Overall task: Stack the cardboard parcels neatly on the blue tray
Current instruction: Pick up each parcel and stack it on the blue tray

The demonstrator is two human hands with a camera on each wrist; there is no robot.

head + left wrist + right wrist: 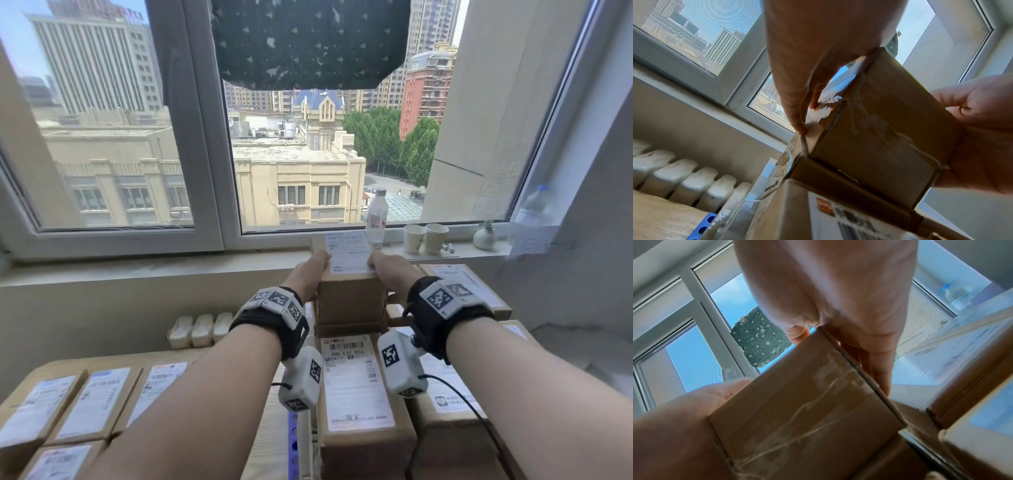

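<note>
A brown cardboard parcel (349,298) with a white label on top stands on top of a stack of parcels (356,394). My left hand (308,270) holds its left side and my right hand (388,269) its right side, thumbs over the top edges. In the left wrist view my left fingers (795,104) run down the parcel (879,129); its base meets the labelled parcel (797,211) beneath. In the right wrist view my right fingers (877,363) lie along the parcel (807,402). A strip of the blue tray (293,431) shows under the stack, left of it.
Several labelled parcels (68,411) lie on the wooden table at the left. More stacked parcels (472,284) stand on the right. On the window sill are a water bottle (376,216), two paper cups (424,236) and a small vase (484,236). A white radiator (202,329) is below the sill.
</note>
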